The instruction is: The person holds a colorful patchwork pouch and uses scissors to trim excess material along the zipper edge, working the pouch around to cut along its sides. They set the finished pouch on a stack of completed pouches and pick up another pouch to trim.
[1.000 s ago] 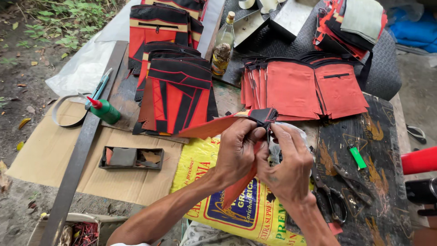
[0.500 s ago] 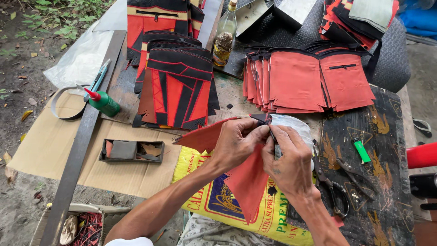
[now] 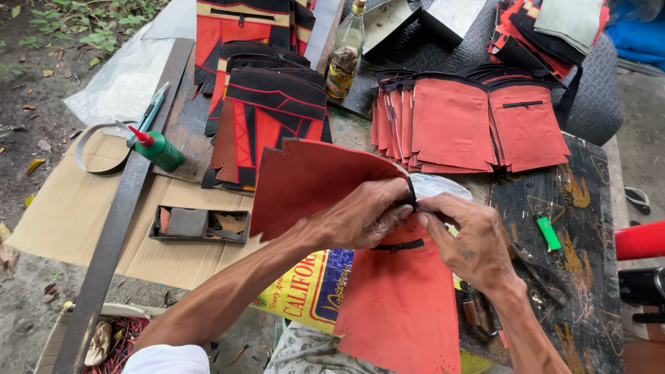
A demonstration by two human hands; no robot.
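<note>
I hold two red leather panels (image 3: 360, 228) together, my left hand (image 3: 364, 215) and right hand (image 3: 471, 242) pinching their shared edge. Beneath them lies a yellow printed sack (image 3: 312, 291); left of them a small green glue bottle (image 3: 158, 147).

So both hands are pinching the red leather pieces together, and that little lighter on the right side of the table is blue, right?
Not quite: the lighter is green, not blue, as the head view shows. The rest holds: the left hand and right hand both pinch the red leather pieces together, and the lighter lies on the right side of the table.
</note>
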